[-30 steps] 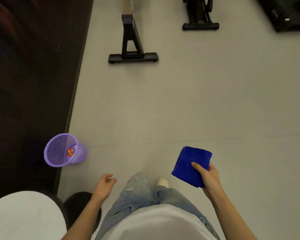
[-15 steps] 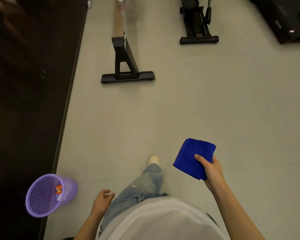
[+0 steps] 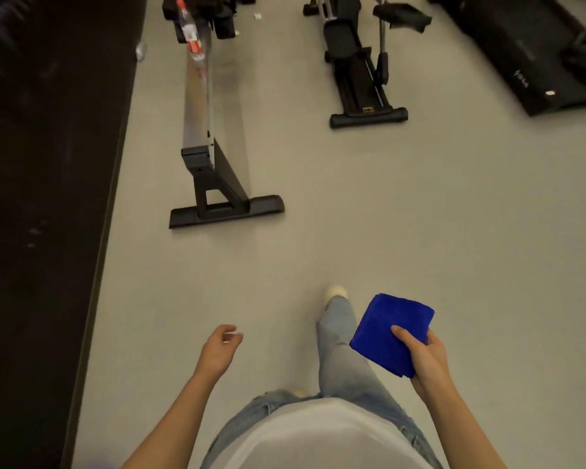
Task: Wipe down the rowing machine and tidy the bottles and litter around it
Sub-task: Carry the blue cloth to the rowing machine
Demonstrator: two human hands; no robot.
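The rowing machine (image 3: 197,106) runs away from me along the left of the floor, its metal rail ending in a black T-shaped foot (image 3: 225,211). A clear plastic bottle (image 3: 189,32) with a red cap and red label lies on the rail near its far end. My right hand (image 3: 423,360) grips a folded blue cloth (image 3: 391,333) at waist height on the right. My left hand (image 3: 219,350) hangs lower left with loosely curled fingers and holds nothing. A crumpled clear piece of litter (image 3: 141,50) lies on the floor left of the rail. A small white scrap (image 3: 257,16) lies right of it.
A dark wall (image 3: 44,198) lines the left side. A second black exercise machine (image 3: 359,72) stands to the right of the rower, and a black treadmill (image 3: 521,52) fills the top right corner. My leg and white shoe (image 3: 335,292) are stepping forward on the pale floor.
I have walked forward: the rower foot has come nearer and the bottle on the rail has come into view. The purple bin has slid out of view at lower left. My left hand has swung forward.
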